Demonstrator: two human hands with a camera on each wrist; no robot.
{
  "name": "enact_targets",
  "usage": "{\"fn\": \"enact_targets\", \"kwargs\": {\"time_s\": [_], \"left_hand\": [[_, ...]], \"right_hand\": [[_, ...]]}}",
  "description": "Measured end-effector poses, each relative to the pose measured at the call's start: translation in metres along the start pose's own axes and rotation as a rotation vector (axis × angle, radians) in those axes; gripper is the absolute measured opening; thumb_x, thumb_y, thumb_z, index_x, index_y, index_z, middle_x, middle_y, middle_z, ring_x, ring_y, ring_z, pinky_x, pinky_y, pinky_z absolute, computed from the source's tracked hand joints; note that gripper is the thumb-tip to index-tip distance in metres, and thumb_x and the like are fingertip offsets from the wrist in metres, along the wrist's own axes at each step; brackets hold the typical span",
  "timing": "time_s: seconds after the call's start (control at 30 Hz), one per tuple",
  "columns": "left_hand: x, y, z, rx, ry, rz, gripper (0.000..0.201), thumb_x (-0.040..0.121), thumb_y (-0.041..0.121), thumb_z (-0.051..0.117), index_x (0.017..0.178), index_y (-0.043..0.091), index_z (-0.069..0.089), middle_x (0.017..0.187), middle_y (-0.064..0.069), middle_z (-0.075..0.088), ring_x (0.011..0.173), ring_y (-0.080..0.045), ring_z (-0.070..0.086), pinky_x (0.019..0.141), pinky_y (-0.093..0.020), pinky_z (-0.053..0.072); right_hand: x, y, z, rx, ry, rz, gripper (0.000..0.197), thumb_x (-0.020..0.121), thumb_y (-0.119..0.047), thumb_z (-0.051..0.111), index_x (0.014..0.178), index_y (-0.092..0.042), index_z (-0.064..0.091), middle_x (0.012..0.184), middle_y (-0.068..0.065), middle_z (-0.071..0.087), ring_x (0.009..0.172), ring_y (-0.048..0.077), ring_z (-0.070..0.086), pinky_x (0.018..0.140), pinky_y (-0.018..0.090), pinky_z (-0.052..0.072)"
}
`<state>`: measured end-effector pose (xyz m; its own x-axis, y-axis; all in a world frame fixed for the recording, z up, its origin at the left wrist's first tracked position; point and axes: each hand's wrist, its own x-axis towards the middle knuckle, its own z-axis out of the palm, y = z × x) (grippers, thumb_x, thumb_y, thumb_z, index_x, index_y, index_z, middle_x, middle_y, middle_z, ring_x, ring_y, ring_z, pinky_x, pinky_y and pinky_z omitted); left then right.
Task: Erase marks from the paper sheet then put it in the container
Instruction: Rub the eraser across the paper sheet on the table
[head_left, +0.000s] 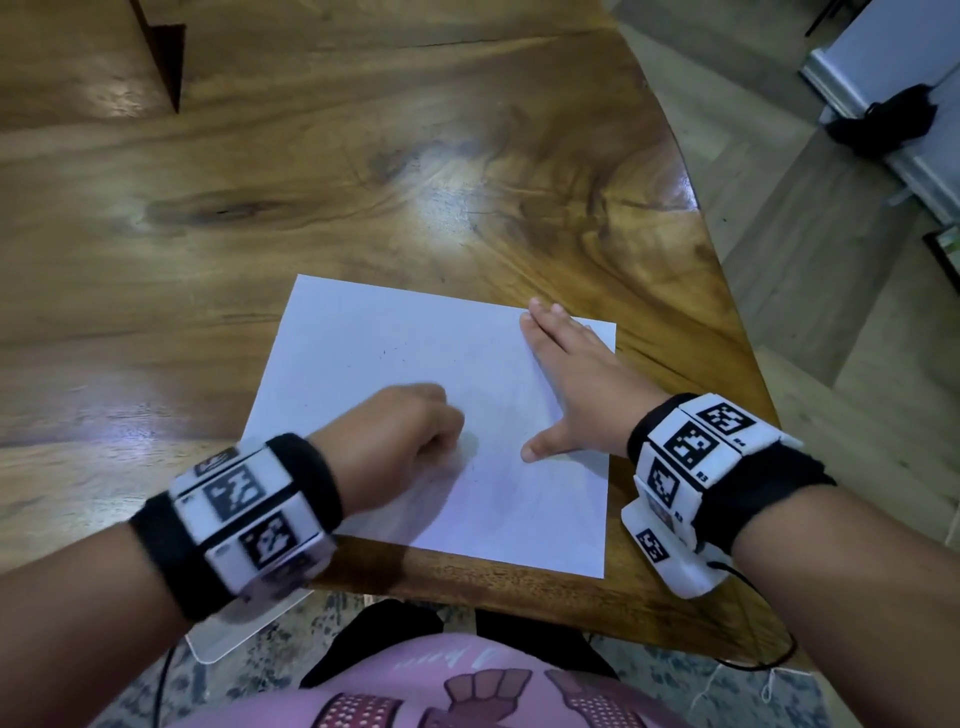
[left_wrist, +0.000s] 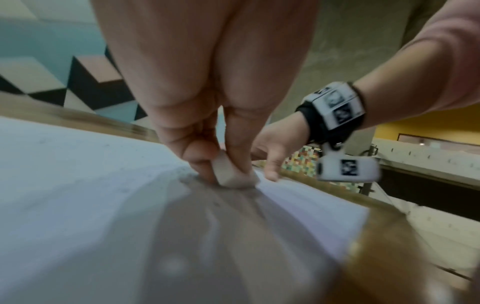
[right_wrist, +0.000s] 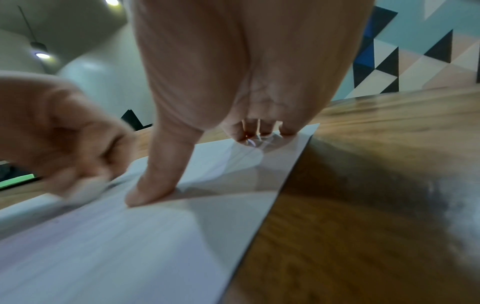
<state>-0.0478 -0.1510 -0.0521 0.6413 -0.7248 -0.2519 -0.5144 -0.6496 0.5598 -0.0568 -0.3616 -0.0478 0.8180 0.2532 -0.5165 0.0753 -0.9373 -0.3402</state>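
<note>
Paper sheet (head_left: 431, 415) lies flat near the close right corner of the tabletop (head_left: 363, 171), and our left hand (head_left: 400, 436) pinches a small pale eraser (left_wrist: 231, 174) between curled fingers (left_wrist: 197, 152), its lower face pressed on the sheet. Our right hand (head_left: 576, 379) lies spread with straight fingers on the sheet's right part, thumb out, gripping nothing. We judge the main risk is the sheet buckling or tearing under the eraser: it already ripples beside the rubbing spot in the left wrist view, and a hard stroke toward the holding hand could crease it. If the right hand lifts or slips, the sheet could slide toward the tabletop edge, which is close by. We cannot see any container in these views. The marks are faint specks and grey smudges at best, so how much remains to erase is hard to tell, and the left hand is blurred in the head and right wrist views
</note>
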Motion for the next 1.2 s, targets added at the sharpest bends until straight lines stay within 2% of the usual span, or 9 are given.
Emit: {"fn": "enact_targets", "kwargs": {"time_s": [0.13, 0.33, 0.5, 0.7, 0.87, 0.93, 1.07, 1.13, 1.2], "left_hand": [[-0.026, -0.005, 0.005, -0.017, -0.177, -0.013, 0.017, 0.076, 0.007, 0.06, 0.063, 0.016, 0.055, 0.069, 0.01, 0.046, 0.064, -0.012, 0.05, 0.058, -0.019, 0.037], [-0.004, 0.002, 0.005, -0.009, 0.048, -0.044, 0.011, 0.072, 0.005, 0.049, 0.064, 0.012, 0.053, 0.072, -0.001, 0.049, 0.066, -0.023, 0.052, 0.061, -0.035, 0.043], [-0.023, 0.005, 0.008, -0.051, -0.202, -0.021, 0.013, 0.075, 0.008, 0.057, 0.063, 0.015, 0.057, 0.073, 0.006, 0.05, 0.067, -0.014, 0.052, 0.063, -0.023, 0.041], [0.034, 0.015, -0.003, -0.001, 0.067, -0.045, 0.009, 0.078, 0.004, 0.052, 0.072, 0.008, 0.057, 0.081, -0.009, 0.054, 0.076, -0.028, 0.055, 0.07, -0.038, 0.046], [0.005, 0.016, 0.006, 0.029, -0.275, 0.083, 0.012, 0.075, 0.003, 0.056, 0.073, 0.012, 0.063, 0.083, -0.006, 0.06, 0.074, -0.019, 0.054, 0.069, -0.034, 0.047], [0.018, 0.019, 0.003, 0.036, -0.224, 0.068, 0.012, 0.076, 0.003, 0.055, 0.075, 0.011, 0.064, 0.084, -0.006, 0.061, 0.074, -0.018, 0.053, 0.068, -0.029, 0.043], [0.028, 0.022, 0.005, 0.025, -0.008, 0.051, 0.013, 0.077, 0.007, 0.054, 0.066, 0.009, 0.059, 0.076, -0.009, 0.055, 0.069, -0.025, 0.054, 0.064, -0.031, 0.04], [0.009, 0.025, 0.013, 0.026, -0.079, 0.095, 0.022, 0.08, 0.016, 0.055, 0.059, 0.013, 0.05, 0.072, -0.004, 0.049, 0.063, -0.02, 0.048, 0.059, -0.031, 0.038], [-0.005, 0.028, 0.018, 0.025, -0.161, 0.074, 0.026, 0.081, 0.013, 0.054, 0.058, 0.019, 0.042, 0.074, 0.001, 0.044, 0.064, -0.017, 0.044, 0.059, -0.03, 0.036]], "right_hand": [[0.001, 0.001, 0.001, -0.003, 0.008, -0.006, 0.127, 0.066, -0.049, 0.078, 0.149, -0.017, -0.013, 0.155, -0.007, -0.025, 0.143, 0.01, -0.02, 0.111, 0.02, -0.005], [0.0, 0.0, 0.001, -0.003, 0.009, -0.006, 0.127, 0.066, -0.048, 0.078, 0.149, -0.016, -0.013, 0.155, -0.007, -0.025, 0.143, 0.01, -0.02, 0.112, 0.021, -0.004], [0.0, 0.0, 0.0, -0.008, 0.007, -0.013, 0.127, 0.066, -0.049, 0.078, 0.149, -0.016, -0.013, 0.155, -0.006, -0.025, 0.143, 0.011, -0.02, 0.11, 0.02, -0.007], [0.001, 0.0, 0.001, -0.009, 0.013, -0.021, 0.128, 0.065, -0.049, 0.078, 0.149, -0.015, -0.012, 0.155, -0.005, -0.026, 0.143, 0.012, -0.02, 0.111, 0.021, -0.006], [0.002, 0.002, 0.002, -0.024, 0.021, -0.028, 0.128, 0.066, -0.05, 0.078, 0.148, -0.014, -0.013, 0.155, -0.004, -0.026, 0.143, 0.013, -0.02, 0.113, 0.022, -0.006], [0.002, 0.002, 0.002, -0.027, 0.017, -0.031, 0.128, 0.066, -0.05, 0.077, 0.148, -0.013, -0.013, 0.155, -0.003, -0.026, 0.144, 0.013, -0.02, 0.114, 0.023, -0.007], [0.003, 0.003, 0.003, -0.024, 0.023, -0.035, 0.129, 0.065, -0.051, 0.078, 0.149, -0.013, -0.012, 0.156, -0.002, -0.025, 0.144, 0.014, -0.02, 0.114, 0.024, -0.006], [0.003, 0.004, 0.004, -0.022, 0.026, -0.035, 0.128, 0.065, -0.051, 0.078, 0.149, -0.013, -0.012, 0.156, -0.003, -0.025, 0.144, 0.013, -0.02, 0.113, 0.023, -0.007], [0.004, 0.005, 0.004, -0.034, 0.029, -0.039, 0.128, 0.066, -0.052, 0.077, 0.148, -0.014, -0.013, 0.155, -0.002, -0.026, 0.143, 0.013, -0.02, 0.114, 0.024, -0.008]]}}
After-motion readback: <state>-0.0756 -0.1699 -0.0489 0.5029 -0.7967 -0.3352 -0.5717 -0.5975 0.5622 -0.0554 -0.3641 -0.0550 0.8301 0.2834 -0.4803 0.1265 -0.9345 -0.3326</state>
